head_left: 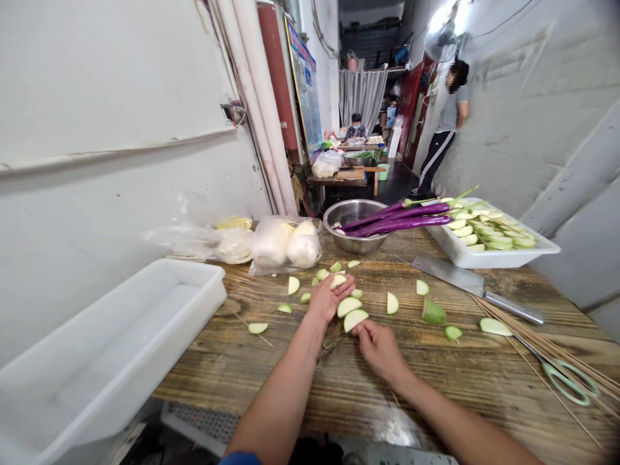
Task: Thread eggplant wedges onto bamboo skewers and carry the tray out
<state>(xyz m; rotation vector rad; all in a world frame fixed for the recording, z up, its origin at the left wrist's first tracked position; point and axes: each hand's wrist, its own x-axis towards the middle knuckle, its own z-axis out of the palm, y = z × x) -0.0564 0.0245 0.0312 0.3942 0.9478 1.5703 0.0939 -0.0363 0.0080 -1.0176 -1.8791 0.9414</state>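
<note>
Pale green vegetable slices (391,303) lie scattered on the wooden table (300,368). My left hand (328,297) is palm up over the table with a slice (338,281) resting on its fingers, and another slice (349,306) lies at its edge. My right hand (380,345) is curled, its fingertips pinching a slice (355,320) just in front of the left hand. An uncut green piece (433,312) lies to the right.
An empty white tub (97,349) stands at the left. A steel bowl (356,223) holds long purple eggplants (402,219). A white tray (489,248) of slices, a cleaver (477,287), bamboo skewers (547,342), green scissors (566,378) and plastic bags (285,245) surround me. A person (448,123) stands beyond.
</note>
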